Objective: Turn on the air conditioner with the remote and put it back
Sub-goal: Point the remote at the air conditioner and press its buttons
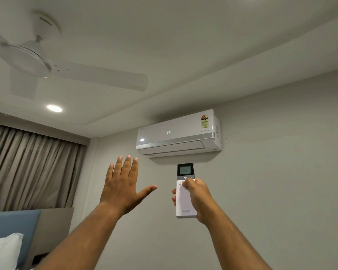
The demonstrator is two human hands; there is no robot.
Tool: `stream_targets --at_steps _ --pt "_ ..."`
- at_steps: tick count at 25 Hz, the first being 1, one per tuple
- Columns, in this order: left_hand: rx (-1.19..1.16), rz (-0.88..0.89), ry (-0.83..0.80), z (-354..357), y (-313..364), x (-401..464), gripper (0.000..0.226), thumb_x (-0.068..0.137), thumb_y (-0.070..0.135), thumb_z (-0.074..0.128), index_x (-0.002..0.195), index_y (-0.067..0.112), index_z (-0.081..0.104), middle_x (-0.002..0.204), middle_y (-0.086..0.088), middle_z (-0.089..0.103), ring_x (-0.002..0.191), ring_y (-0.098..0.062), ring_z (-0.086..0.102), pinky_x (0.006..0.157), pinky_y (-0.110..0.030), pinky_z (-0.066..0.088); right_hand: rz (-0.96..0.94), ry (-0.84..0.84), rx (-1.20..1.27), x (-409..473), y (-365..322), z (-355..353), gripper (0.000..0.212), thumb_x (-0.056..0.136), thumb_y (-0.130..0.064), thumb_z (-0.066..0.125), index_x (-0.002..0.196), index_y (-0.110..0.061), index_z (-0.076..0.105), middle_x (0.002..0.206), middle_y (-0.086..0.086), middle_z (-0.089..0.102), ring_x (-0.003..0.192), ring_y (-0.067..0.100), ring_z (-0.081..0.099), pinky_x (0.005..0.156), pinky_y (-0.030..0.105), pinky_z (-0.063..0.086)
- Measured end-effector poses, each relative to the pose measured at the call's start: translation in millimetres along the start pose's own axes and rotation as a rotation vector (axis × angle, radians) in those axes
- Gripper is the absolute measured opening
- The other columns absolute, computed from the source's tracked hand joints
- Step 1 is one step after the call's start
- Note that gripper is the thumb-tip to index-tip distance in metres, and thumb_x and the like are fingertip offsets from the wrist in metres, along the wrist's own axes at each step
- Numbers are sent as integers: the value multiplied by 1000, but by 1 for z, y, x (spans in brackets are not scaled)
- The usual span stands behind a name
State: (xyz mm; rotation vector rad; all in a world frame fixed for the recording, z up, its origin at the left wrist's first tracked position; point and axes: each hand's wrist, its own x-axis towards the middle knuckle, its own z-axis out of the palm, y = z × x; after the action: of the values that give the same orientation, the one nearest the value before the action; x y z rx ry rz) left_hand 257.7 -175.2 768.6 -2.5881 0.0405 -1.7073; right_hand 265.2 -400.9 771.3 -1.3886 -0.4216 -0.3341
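Gripping the white remote (185,191) upright just below the wall-mounted air conditioner (179,133), the right hand (197,197) wraps it, thumb on its buttons; the left hand (123,190) hovers empty, fingers spread.

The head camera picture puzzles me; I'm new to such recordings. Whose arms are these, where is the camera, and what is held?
The camera sits on a person's head, tilted up at a wall, so the two bare arms are the wearer's own. The right hand grips a white remote, thumb on its buttons, aimed at the air conditioner, whose panel reads 24. The left hand is raised, open and empty. A ceiling fan, curtains and a pillow are also in view.
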Motion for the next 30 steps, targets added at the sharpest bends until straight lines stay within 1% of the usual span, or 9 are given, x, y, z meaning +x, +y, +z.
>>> stream_targets --at_steps 5,7,10,14,19,22,25,27,30 --pt "27 -8 -4 1 -5 -2 113 64 90 -10 147 14 -12 161 -12 -5 147 -31 -12 118 -47 -3 -8 -14 -5 1 6 2 20 90 -17 48 107 -7 52 85 22 76 58 31 70 56 37 59" --pt "23 -11 -2 2 -6 -2 113 64 90 -11 147 14 -11 161 -12 -6 147 -31 -12 119 -48 -2 -7 -16 -20 0 9 2 19 91 -18 49 107 -8 53 85 21 76 57 29 71 55 36 59" --pt "37 -8 -8 3 -6 -2 110 62 89 -13 144 15 -18 161 -12 -9 146 -31 -14 119 -48 -3 -5 -8 -13 1 11 3 18 91 -18 49 106 -8 53 82 20 76 55 28 70 51 34 58" --pt "29 -11 -9 6 -6 -1 112 62 89 -13 146 14 -15 161 -12 -8 146 -31 -14 119 -48 -3 -22 11 7 4 13 4 20 90 -18 49 105 -6 53 81 22 74 57 31 70 53 36 57" --pt "44 -10 -5 10 -8 0 109 62 89 -13 142 16 -22 160 -11 -11 145 -31 -16 119 -48 -4 -15 23 1 7 13 6 19 89 -19 49 102 -7 54 77 22 72 56 32 69 53 36 58" --pt "43 -2 -1 12 -8 0 109 64 90 -11 142 15 -22 159 -10 -14 145 -31 -17 118 -48 -5 -1 6 4 8 13 7 21 87 -18 47 100 -4 53 73 22 71 54 33 68 51 35 57" --pt "51 3 -1 14 -10 0 109 64 90 -11 142 15 -23 156 -9 -18 145 -30 -19 118 -48 -7 3 4 2 8 13 8 23 86 -18 47 102 -3 53 73 22 71 54 33 68 50 35 57" --pt "54 12 -4 15 -10 0 109 64 90 -11 142 15 -23 156 -9 -18 144 -31 -19 117 -48 -8 4 10 -2 9 13 8 25 87 -18 47 105 -2 54 73 21 71 54 32 69 51 34 57" --pt "43 26 -7 16 -10 0 110 65 91 -7 144 15 -20 157 -10 -16 144 -30 -18 118 -47 -8 -2 15 -1 10 13 7 21 87 -17 47 103 -4 53 71 20 73 53 31 70 50 34 58"
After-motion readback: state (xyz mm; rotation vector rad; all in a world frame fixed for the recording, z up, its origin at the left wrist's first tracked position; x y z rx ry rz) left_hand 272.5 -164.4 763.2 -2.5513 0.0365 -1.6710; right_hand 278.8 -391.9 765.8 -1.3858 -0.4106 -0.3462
